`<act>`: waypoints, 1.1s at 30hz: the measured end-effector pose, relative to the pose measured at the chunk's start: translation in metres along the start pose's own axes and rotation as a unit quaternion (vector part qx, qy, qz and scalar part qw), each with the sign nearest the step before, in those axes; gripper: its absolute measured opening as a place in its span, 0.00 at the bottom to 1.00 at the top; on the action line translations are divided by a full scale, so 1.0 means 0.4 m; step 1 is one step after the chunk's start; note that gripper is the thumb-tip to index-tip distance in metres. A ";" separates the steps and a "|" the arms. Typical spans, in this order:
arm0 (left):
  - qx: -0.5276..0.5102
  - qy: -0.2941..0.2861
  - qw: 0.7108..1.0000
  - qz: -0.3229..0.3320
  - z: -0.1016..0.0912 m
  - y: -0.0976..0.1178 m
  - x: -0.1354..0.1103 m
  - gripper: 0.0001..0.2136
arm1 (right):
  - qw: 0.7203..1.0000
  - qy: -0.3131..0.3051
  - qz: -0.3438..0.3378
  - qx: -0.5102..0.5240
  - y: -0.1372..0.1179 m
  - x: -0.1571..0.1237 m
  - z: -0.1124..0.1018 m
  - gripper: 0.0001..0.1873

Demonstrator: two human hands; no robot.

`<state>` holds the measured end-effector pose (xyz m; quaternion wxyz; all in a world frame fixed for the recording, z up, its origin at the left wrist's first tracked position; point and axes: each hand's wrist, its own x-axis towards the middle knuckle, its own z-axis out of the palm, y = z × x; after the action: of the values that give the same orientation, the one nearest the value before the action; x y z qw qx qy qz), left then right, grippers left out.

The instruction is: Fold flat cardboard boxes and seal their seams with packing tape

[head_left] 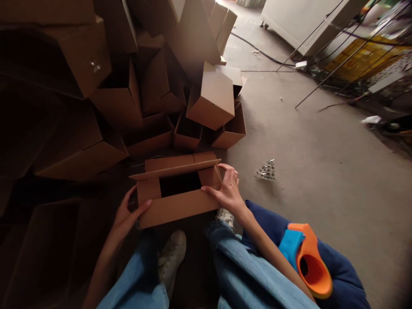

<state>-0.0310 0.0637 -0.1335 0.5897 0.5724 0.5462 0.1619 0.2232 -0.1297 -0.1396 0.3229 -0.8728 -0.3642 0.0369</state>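
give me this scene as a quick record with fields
left hand: on near edge of open cardboard box
right hand: gripping box's right corner
beside right arm: tape dispenser on blue cloth
nearby: heaped boxes; crumpled foil on floor

The left hand [129,216] and right hand [227,191] hold an open cardboard box [177,210].
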 end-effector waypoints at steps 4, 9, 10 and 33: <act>0.009 0.009 1.000 0.000 -0.007 -0.005 0.001 0.38 | 0.990 0.041 -0.111 -0.082 -0.037 -0.004 -0.035 0.52; 0.005 -0.002 1.000 -0.018 -0.010 -0.020 0.001 0.39 | 0.950 -0.054 -0.269 -0.145 -0.143 -0.002 -0.081 0.64; -0.003 -0.004 1.000 -0.022 -0.008 -0.020 -0.001 0.39 | 0.940 -0.091 -0.293 -0.148 -0.160 -0.003 -0.078 0.68; -0.025 -0.020 0.999 -0.026 -0.017 -0.033 0.000 0.41 | 0.920 -0.104 -0.327 -0.190 -0.177 -0.049 -0.008 0.74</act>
<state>-0.0423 0.0633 -0.1431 0.6186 0.5466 0.5445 0.1484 0.1665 -0.1070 -0.0986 0.1055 -0.7415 -0.6608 -0.0498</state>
